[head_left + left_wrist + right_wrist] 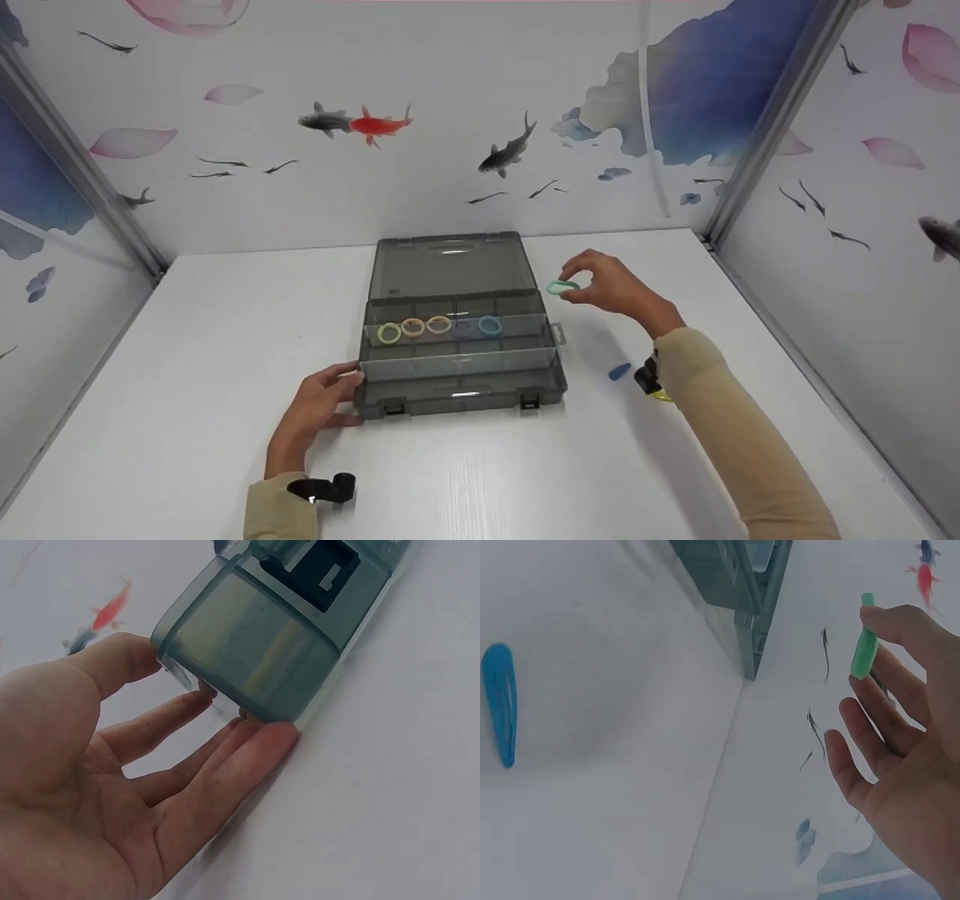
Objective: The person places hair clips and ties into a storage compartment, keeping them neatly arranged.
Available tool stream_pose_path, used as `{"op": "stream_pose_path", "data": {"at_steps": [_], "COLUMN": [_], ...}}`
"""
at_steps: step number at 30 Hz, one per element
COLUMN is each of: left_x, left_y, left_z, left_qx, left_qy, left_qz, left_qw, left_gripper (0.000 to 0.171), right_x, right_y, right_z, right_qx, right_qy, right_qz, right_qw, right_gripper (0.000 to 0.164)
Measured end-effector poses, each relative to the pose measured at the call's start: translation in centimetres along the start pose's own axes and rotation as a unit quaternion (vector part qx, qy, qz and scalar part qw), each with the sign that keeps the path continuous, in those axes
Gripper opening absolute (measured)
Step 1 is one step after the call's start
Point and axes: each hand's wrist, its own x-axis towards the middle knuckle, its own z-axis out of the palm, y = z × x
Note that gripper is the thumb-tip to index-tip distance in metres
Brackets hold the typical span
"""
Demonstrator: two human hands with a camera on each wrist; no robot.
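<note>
Right hand (611, 285): a mint-green soft loop (865, 652) is pinched between thumb and forefinger, remaining fingers loosely bent and spread. Loop is held in the air just beyond the box's right side. Its opening is shown from the head only, as a flattened oval, long axis left to right, one end toward the box; from the right wrist it is seen edge-on, a slim bar, long axis near upright in that view, slightly slanted.

Left hand (311, 401): fingers spread, tips touching the left end of a smoky-grey translucent plastic box (480, 408); the palm is shown by the left wrist only. Box lid is laid back. Inside, seen from the head, a yellow-green ring (389, 343), two pale orange rings and a blue ring (490, 334) are lined up along a clear divider.

Right of box, a blue teardrop-shaped clip (619, 372) lies on the white table (195, 375).
</note>
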Motion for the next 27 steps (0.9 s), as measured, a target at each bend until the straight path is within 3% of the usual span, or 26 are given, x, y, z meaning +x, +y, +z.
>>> {"op": "stream_pose_path", "data": {"at_steps": [11,19,27], "left_x": [-0.1,-0.2,-0.2], "left_y": [0.1,0.1,0.0], "left_z": [0.0,0.0,-0.1], "left_qx": [0.001,0.008,0.006], "left_qy": [-0.002,-0.005,0.001], "left_qz": [0.0,0.0,0.003], "left_qw": [1.0,1.0,1.0], "left_gripper": [0.053,0.055,0.053], "right_x": [2.2,3.2,3.1], "right_y": [-2.3,-2.2,-2.0], "right_z": [3.5,5.7,6.4], "right_qx": [0.004,-0.008,0.003], "right_qy": [-0.021,-0.024,-0.027], "right_qz": [-0.003,0.015,0.041], "right_qw": [1.0,1.0,0.999], "right_gripper": [0.025,0.031,0.039]}}
